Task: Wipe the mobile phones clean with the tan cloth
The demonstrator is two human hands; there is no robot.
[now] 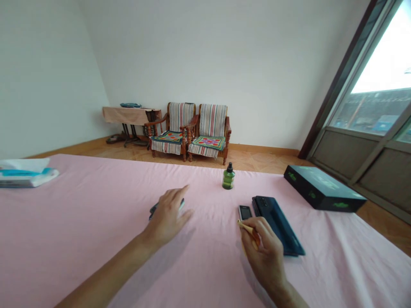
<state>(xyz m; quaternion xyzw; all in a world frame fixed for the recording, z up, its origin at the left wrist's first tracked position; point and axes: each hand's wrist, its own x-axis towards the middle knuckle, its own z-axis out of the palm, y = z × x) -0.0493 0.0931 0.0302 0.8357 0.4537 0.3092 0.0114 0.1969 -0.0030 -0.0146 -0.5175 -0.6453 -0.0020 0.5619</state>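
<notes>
Yellow pen (248,230) pinched in the fingers of the right hand (265,252), its tip just beside a small mobile phone (245,212) on pink cloth (80,239). Left hand (168,216) curls closed around a slim dark object (154,209), mostly hidden by the fingers, its kind hard to make out.

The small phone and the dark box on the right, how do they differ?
The small phone is far smaller than the dark box. The small phone shows a pale screen, while the dark box has green markings on its top and side. The small phone lies just beyond the right hand, whereas the dark box sits farther off, near the sheet's edge. Both are dark and lie flat on the pink sheet.
</notes>
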